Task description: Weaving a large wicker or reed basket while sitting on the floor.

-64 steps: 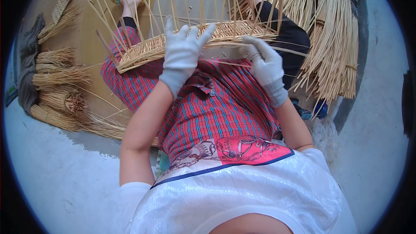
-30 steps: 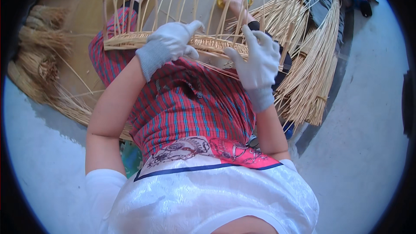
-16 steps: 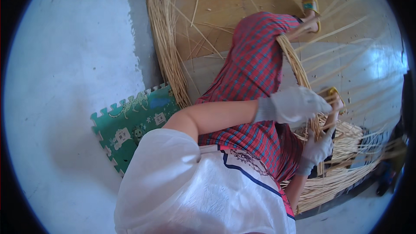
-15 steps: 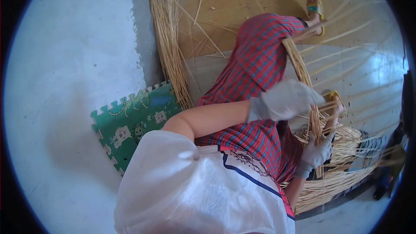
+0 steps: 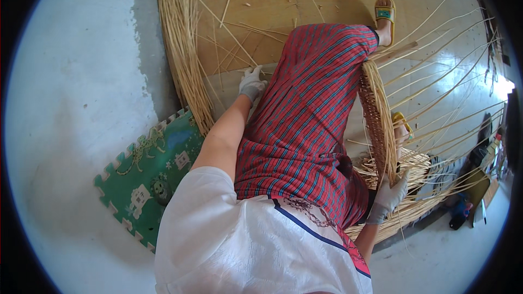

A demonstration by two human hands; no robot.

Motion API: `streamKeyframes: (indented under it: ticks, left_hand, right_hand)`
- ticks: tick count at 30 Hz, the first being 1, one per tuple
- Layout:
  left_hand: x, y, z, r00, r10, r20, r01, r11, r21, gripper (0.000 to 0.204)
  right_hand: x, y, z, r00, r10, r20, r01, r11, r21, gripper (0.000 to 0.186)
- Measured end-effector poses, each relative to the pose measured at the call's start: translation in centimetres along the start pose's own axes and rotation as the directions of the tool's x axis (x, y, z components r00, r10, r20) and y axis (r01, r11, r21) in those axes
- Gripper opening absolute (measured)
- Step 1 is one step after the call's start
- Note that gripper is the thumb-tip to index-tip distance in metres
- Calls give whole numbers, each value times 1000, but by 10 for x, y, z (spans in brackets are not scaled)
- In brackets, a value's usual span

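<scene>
Basketwork part-woven, stakes bare.
My left hand (image 5: 251, 83) reaches for loose canes (image 5: 185, 65) at the mat's edge, grip unclear; my right hand (image 5: 388, 198) grips the woven basket wall (image 5: 377, 120).

The left hand (image 5: 251, 83), gloved, reaches out toward twelve o'clock on a straight bare arm, fingers curled. The right hand (image 5: 388, 198), also gloved, sits at four o'clock, elbow bent, fingers closed.
</scene>
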State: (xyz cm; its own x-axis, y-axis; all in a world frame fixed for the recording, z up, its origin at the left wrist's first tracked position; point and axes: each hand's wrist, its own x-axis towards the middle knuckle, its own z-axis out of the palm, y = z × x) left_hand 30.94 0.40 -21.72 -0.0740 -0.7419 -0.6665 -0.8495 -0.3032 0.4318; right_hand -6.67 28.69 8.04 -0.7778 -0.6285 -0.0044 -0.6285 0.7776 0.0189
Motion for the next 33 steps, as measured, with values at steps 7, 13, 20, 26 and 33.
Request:
streamKeyframes:
  ticks: [7,13,20,26,33]
  left_hand:
    - [47,-42,6,950,-300,-85,307,949,75,71]
    - [-19,37,-48,943,-306,-129,-85,152,-985,38]
    - [-218,257,-101,577,814,-58,76,-124,-989,37]
    - [-220,340,-3,-7,992,123,-897,48,-439,38]
    - [-234,310,60,-100,908,407,-960,-195,199,45]
  right_hand:
    - [-7,-17,4,1000,17,-21,-15,996,84,87]
    - [-11,-3,6,997,78,1,-78,997,0,88]
    - [1,-25,5,985,-136,-109,158,959,237,68]
    - [-26,-11,-31,999,-40,11,32,918,396,44]
    - [-53,33,-36,958,258,125,-172,170,970,27]
